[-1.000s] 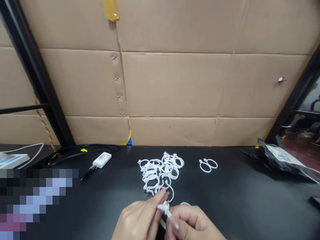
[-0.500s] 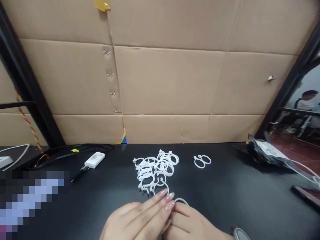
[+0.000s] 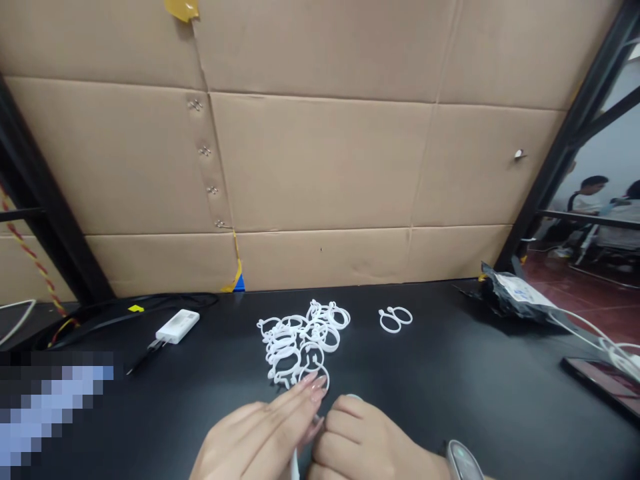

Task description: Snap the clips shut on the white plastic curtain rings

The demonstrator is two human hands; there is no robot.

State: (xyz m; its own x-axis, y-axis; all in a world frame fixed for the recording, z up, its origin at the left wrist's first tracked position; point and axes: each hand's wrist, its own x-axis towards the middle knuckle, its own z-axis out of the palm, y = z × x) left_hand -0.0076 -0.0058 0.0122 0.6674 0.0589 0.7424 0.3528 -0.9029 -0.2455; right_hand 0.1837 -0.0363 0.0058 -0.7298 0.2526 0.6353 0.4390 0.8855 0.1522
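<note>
The right hand (image 3: 373,443) is curled tight around a thin white plastic ring (image 3: 353,397) (only a sliver shows) over the black tabletop (image 3: 450,387), just before the heap of white plastic rings (image 3: 299,337); the left hand (image 3: 260,440) presses alongside, whether it grips I cannot tell

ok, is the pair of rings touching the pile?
No, the pair of white rings lies apart, right of the ring pile, with bare table between.

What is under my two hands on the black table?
Only a white plastic sliver shows between the left hand and right hand, above the black table. The fingers cover the rest, so its shape is hidden.
</note>
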